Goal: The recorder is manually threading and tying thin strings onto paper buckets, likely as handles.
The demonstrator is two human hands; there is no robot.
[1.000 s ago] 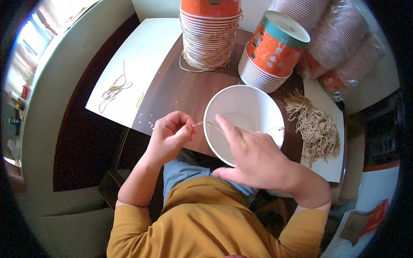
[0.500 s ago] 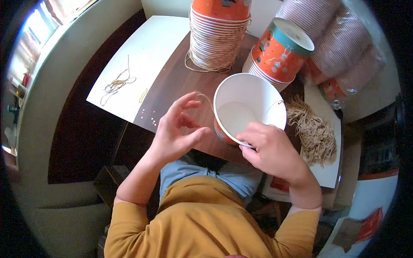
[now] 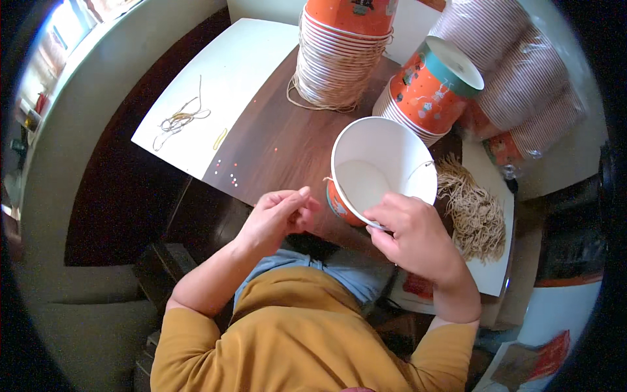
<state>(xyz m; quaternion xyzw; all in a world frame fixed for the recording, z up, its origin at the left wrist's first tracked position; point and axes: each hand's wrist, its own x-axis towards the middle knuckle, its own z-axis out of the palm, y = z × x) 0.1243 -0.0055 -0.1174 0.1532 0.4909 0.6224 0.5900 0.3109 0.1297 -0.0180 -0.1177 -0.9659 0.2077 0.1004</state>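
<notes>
A white-lined paper bucket (image 3: 366, 157) with an orange and teal outside tilts its open mouth toward me above the brown tabletop. My right hand (image 3: 415, 235) grips its near rim, thumb outside and fingers inside. A thin string is fixed at the rim's right side by a small knot (image 3: 429, 163); a short loose string end (image 3: 328, 178) pokes out at the left side. Just left of the bucket, apart from it, my left hand (image 3: 281, 219) is closed with its fingers curled and the thumb against them. Whether anything is inside those fingers is hidden.
Behind stand a tall stack of strung buckets (image 3: 339, 72) and an upside-down stack (image 3: 434, 88). Plastic-wrapped buckets (image 3: 522, 78) fill the back right. A bundle of cut strings (image 3: 480, 215) lies right. Tangled cord (image 3: 179, 121), a yellow strip (image 3: 220, 138) and tiny beads (image 3: 234, 176) lie left.
My left hand has drawn down, away from the bucket's left rim, and its spread fingers have curled closed. My right hand keeps hold of the bucket. The whole view has shifted slightly.
</notes>
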